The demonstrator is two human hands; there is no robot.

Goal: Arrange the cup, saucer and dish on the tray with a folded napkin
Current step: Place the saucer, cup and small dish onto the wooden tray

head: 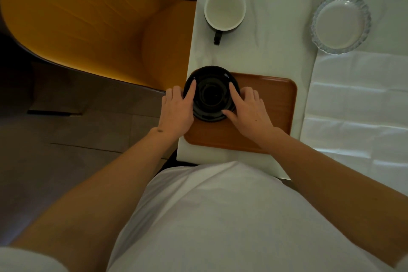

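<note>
Tray [265, 104]: wooden, holds only the black saucer [210, 94], at its far-left corner, the rim overhanging the tray edge.
Cup [224, 7]: white inside, empty, dark handle — stands on the table [276, 6] beyond the tray.
Dish [341, 23]: clear glass, empty, far right.
Napkin [364, 99]: white, unfolded (creases showing), right of the tray.
Left hand [176, 110]: fingers spread on the saucer's left rim.
Right hand [249, 110]: likewise on the right rim — both grasping it.
Count: one of each.
</note>
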